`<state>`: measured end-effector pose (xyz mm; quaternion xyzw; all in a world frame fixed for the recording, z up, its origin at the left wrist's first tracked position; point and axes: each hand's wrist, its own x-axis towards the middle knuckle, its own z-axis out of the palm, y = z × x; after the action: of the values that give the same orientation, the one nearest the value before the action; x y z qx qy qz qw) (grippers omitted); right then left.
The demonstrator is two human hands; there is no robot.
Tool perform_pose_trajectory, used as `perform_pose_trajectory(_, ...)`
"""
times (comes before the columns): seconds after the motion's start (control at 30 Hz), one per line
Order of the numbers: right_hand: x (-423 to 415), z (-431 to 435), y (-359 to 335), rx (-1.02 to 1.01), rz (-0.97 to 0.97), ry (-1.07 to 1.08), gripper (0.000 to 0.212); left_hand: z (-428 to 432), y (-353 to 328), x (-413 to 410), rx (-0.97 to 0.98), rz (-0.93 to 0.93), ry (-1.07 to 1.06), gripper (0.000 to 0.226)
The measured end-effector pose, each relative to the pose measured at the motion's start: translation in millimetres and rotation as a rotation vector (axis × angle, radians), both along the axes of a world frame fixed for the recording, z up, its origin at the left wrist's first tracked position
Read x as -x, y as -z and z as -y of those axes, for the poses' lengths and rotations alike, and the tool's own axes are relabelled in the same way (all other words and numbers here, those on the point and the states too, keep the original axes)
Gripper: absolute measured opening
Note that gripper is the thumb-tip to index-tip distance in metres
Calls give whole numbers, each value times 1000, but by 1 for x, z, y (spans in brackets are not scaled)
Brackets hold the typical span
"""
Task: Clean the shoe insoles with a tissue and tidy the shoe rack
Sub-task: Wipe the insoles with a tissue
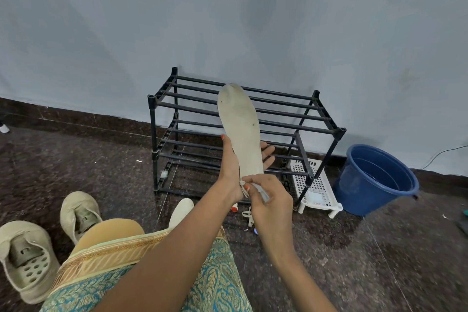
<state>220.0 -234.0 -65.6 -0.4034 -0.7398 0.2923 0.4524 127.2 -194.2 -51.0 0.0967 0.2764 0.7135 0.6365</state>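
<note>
Fingers [269,150] of L hand [229,170] back the long off-white foam insole [239,124], thumb clamping its edge, in front of black metal-bar shoe rack [326,119]. R hand [268,200] pinches crumpled white tissue [262,192] at heel end. Insole's long axis points up toward rack top, so the wipe prob. runs heel-to-toe, away from R hand.

Teal paisley garment [217,284], gold-striped border [114,253] — orange-painted nails [222,137] on fingers [227,146].
</note>
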Motion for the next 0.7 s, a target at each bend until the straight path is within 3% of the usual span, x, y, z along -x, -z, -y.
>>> perform_pose_trajectory(0.2,2,-7,-5,-15,23,-48,20,-1,3,0,5,-15,83,87)
perform_pose_trajectory(0.7,-5,-6,-5,-9,55,-74,18,2,0,1,-4,19,61,87)
